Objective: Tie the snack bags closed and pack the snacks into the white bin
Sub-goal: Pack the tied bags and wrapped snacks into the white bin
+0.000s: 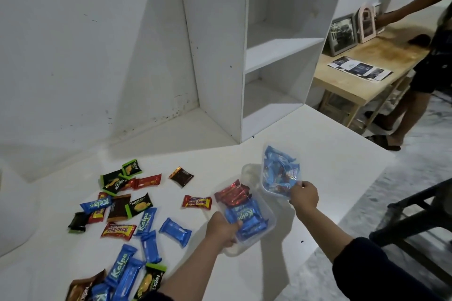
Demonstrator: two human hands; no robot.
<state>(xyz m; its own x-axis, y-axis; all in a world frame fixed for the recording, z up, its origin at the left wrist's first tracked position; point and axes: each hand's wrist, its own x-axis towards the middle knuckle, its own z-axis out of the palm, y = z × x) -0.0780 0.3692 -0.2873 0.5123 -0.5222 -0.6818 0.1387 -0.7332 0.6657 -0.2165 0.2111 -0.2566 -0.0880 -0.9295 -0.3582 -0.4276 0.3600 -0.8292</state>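
Note:
A translucent white bin (249, 173) sits on the white table (318, 154) in front of me. Inside it lie a clear bag of red-wrapped snacks (233, 194) and blue Kalpa packs (248, 221). My left hand (223, 230) grips the bin's near left edge. My right hand (303, 195) pinches the lower corner of a clear bag of blue-wrapped snacks (278, 170), held up just past the bin's right side. I cannot tell whether that bag is tied.
Several loose snack packs (127, 205) (Beng-Beng, Kalpa, Nextar) are scattered over the table's left side. A white shelf unit (244, 56) stands behind. At the right, another person (415, 95) stands by a wooden table (367, 66) with picture frames; a dark stool (415, 225) is nearer.

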